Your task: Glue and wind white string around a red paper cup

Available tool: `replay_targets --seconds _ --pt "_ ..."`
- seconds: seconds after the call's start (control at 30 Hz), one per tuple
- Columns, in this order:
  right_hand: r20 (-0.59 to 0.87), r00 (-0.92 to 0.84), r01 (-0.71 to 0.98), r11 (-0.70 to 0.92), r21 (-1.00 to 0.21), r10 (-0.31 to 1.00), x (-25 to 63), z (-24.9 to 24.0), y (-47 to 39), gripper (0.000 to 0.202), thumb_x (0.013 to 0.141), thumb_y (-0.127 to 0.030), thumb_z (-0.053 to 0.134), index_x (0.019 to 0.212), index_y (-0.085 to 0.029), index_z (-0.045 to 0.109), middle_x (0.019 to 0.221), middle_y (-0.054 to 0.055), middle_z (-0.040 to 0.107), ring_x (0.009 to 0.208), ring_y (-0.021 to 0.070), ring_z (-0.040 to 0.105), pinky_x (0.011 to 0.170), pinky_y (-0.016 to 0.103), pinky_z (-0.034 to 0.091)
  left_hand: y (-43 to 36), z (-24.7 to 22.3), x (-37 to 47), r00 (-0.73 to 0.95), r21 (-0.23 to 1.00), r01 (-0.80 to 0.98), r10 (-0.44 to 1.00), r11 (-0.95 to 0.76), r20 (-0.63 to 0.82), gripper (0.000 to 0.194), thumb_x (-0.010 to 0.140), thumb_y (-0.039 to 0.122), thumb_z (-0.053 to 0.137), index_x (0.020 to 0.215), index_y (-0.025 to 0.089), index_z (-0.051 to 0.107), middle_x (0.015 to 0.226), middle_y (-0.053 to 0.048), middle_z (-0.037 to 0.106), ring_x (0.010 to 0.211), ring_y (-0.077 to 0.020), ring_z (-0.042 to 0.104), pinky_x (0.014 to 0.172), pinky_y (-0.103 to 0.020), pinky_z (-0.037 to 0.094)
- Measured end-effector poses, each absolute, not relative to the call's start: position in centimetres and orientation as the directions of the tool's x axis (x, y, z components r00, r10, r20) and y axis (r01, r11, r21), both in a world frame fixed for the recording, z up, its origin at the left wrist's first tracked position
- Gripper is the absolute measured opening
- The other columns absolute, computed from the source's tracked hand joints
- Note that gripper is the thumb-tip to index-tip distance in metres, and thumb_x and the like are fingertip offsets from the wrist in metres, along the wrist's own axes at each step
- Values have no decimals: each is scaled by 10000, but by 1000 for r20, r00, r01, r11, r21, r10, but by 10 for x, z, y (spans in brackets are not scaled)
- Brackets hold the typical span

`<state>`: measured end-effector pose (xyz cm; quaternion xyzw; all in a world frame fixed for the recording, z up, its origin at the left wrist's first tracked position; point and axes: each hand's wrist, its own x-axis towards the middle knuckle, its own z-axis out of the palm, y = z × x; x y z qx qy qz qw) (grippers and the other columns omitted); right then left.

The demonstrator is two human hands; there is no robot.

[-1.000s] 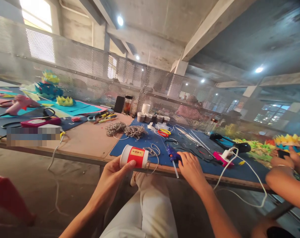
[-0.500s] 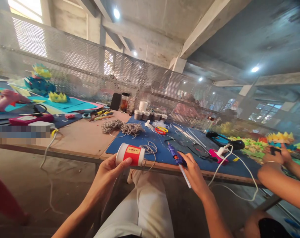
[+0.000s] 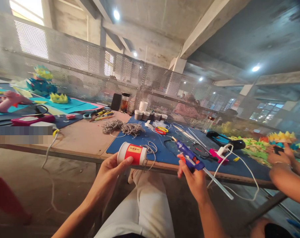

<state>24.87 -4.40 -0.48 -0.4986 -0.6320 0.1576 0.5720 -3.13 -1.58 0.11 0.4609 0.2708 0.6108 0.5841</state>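
Note:
A white paper cup (image 3: 143, 156) with a red band and a yellow label lies on its side in my left hand (image 3: 115, 167), the thumb pressed on the band. Its open mouth cannot be told for certain. Closed around a purple hot glue gun (image 3: 186, 152) is my right hand (image 3: 195, 178), fingers near the orange trigger. The gun's nozzle points up and left, and a clear glue stick (image 3: 219, 185) sticks out of its back. Loose grey cord (image 3: 150, 147) lies on the blue mat (image 3: 150, 134) just behind the cup.
Bundles of grey cord (image 3: 132, 129), scissors (image 3: 161, 130) and several lidded cups (image 3: 138, 114) sit farther back. A pink power strip (image 3: 218, 155) with a white cable (image 3: 256, 185) is at right. Another person's hands (image 3: 280, 155) work at far right. A pink glue gun (image 3: 10, 101) lies left.
The glue gun in my right hand has turned, its nozzle now raised and its glue stick swung out to the right. The cup has shifted slightly right in my left hand.

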Motion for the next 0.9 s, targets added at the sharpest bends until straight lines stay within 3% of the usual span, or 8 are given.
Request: replay_targets --seconds 0.1,0.3,0.5,0.9 --pt "502 123 360 433 -826 856 225 -4 -61 289 955 -438 586 1070 -183 658 596 -49 547 447 108 487 453 238 443 -19 4 -29 103 856 -487 962 -172 252 281 795 328 794 1029 174 774 967 -66 799 911 -246 723 838 -300 535" --pt "527 -81 433 506 -746 846 197 5 -82 148 946 -344 621 1017 -215 632 814 25 641 569 119 546 503 225 484 -27 13 -31 93 855 -488 963 -178 254 247 807 317 784 1008 173 777 1011 -70 796 974 -265 717 843 -308 544" --pt "667 -113 503 622 -600 736 185 14 -84 102 949 -305 610 893 -220 602 820 27 604 761 183 618 687 294 531 -28 12 -34 81 846 -502 964 -180 254 290 821 321 773 1087 204 764 1063 -64 790 1011 -273 711 845 -314 548" --pt "704 -213 563 674 -479 678 186 6 -82 102 945 -297 613 898 -217 572 819 9 548 700 152 560 618 258 459 -26 13 -35 -11 863 -435 960 -258 281 338 757 384 811 1018 171 782 1037 -91 791 997 -301 711 855 -342 553"
